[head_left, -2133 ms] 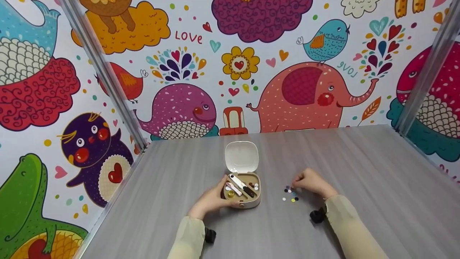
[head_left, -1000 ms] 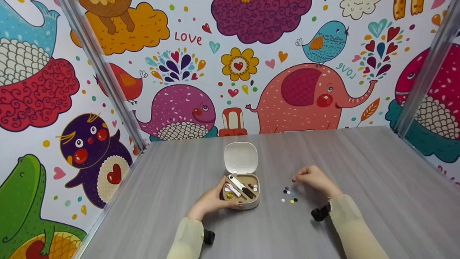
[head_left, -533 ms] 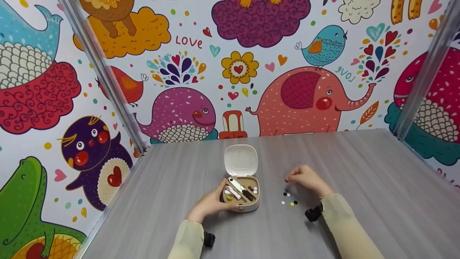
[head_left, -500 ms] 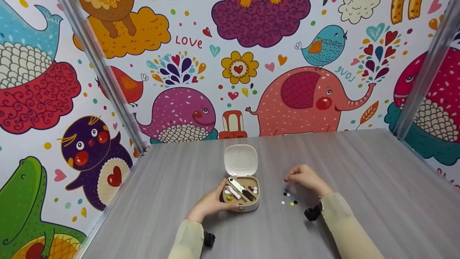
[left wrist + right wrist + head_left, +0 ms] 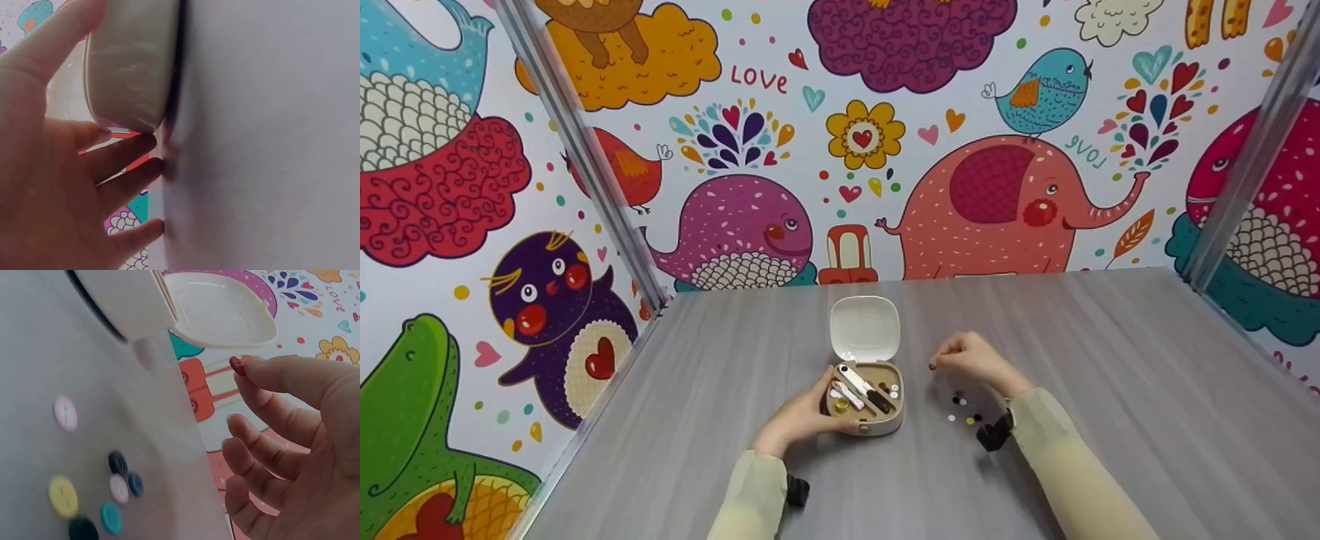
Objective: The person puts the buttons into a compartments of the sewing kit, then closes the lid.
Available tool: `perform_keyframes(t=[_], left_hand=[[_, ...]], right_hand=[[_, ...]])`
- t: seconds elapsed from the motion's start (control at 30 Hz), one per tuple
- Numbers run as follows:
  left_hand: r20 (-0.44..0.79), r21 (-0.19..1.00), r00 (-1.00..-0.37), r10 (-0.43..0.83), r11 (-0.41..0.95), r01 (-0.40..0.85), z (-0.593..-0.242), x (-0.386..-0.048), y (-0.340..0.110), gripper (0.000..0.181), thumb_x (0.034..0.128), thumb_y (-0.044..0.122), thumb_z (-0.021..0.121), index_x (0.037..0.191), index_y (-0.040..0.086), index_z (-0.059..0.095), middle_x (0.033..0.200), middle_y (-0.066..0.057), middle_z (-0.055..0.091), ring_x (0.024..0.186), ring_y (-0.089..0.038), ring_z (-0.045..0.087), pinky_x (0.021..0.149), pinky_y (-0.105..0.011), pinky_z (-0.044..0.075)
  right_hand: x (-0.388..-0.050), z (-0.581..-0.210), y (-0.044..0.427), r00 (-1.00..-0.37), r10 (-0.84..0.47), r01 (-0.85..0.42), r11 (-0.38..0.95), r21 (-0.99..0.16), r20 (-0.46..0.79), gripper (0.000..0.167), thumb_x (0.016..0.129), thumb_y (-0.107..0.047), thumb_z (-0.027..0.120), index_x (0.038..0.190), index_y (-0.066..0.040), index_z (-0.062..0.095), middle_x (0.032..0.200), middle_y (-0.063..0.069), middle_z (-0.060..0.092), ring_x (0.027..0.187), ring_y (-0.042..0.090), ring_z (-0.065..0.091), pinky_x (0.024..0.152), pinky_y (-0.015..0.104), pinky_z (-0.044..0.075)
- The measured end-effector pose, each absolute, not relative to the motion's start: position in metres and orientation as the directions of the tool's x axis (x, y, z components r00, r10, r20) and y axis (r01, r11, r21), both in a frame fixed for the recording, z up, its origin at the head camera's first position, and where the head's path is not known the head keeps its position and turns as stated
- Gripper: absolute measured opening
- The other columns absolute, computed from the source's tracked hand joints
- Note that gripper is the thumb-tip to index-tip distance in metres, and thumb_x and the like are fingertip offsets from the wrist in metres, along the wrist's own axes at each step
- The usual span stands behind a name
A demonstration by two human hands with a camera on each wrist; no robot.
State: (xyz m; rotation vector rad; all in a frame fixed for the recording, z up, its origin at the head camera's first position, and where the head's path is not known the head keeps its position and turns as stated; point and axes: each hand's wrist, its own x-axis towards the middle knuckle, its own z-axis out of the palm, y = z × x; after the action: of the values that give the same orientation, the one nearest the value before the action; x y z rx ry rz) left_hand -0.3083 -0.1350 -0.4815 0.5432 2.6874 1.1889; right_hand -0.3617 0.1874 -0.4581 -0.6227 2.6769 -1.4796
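Observation:
A small white box (image 5: 883, 427) with its lid (image 5: 865, 328) raised stands mid-table; inside its tan insert lie a white-and-black tool (image 5: 862, 385), a pink-and-white item, a yellow spool-like piece and several small buttons. The left hand (image 5: 799, 416) grips the box's left side, thumb at the front; in the left wrist view its fingers (image 5: 126, 152) rest around the box wall (image 5: 132, 67). Raised above the table right of the box, the right hand (image 5: 975, 361) pinches a red button (image 5: 237, 366) between thumb and index finger, its other fingers loosely curled in the right wrist view.
Several loose buttons lie right of the box, among them a yellow one (image 5: 63, 496), a teal one (image 5: 111, 517), pink-white ones and dark ones. The right wrist's black camera (image 5: 994, 433) is close beside them. Patterned walls (image 5: 720, 45) border the table behind and on both sides.
The right hand has lifted the button away from the loose ones and moved left toward the box. The left hand stays at the box, which has not moved on the table.

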Motion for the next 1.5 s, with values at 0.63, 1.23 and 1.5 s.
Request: perform_keyframes(t=[0.63, 1.23, 1.5], left_hand=[[0.01, 0.751, -0.919, 0.394, 0.604, 0.267, -0.477, -0.315, -0.133, 0.115, 0.0722, 0.05, 0.081, 0.154, 0.003, 0.016, 0.153, -0.024, 0.028, 0.133, -0.041, 0.038, 0.107, -0.051, 0.033], [-0.01, 0.73, -0.923, 0.385, 0.633, 0.257, -0.482, -0.312, -0.134, 0.114, 0.0727, 0.051, 0.08, 0.155, 0.004, 0.017, 0.151, -0.025, 0.031, 0.131, -0.041, 0.04, 0.105, -0.051, 0.035], [0.001, 0.733, -0.92, 0.392, 0.625, 0.267, -0.483, -0.311, -0.136, 0.114, 0.0736, 0.05, 0.08, 0.154, 0.002, 0.016, 0.151, -0.026, 0.031, 0.131, -0.04, 0.04, 0.106, -0.05, 0.035]], right_hand=[[-0.372, -0.456, 0.141, -0.906, -0.393, -0.341, 0.456, -0.822, 0.158, 0.011, 0.079, -0.008, 0.07, 0.075, 0.002, 0.072, 0.066, -0.003, 0.063, 0.059, 0.008, 0.047, 0.054, 0.022, 0.037], [-0.37, -0.47, 0.124, -0.864, -0.471, -0.424, 0.492, -0.76, 0.178, 0.009, 0.079, -0.006, 0.069, 0.076, 0.001, 0.073, 0.063, -0.008, 0.058, 0.054, 0.005, 0.041, 0.051, 0.021, 0.033], [-0.371, -0.476, 0.122, -0.864, -0.465, -0.443, 0.517, -0.733, 0.195, 0.007, 0.08, -0.008, 0.07, 0.077, -0.002, 0.074, 0.065, -0.007, 0.058, 0.057, 0.005, 0.045, 0.053, 0.021, 0.037]])
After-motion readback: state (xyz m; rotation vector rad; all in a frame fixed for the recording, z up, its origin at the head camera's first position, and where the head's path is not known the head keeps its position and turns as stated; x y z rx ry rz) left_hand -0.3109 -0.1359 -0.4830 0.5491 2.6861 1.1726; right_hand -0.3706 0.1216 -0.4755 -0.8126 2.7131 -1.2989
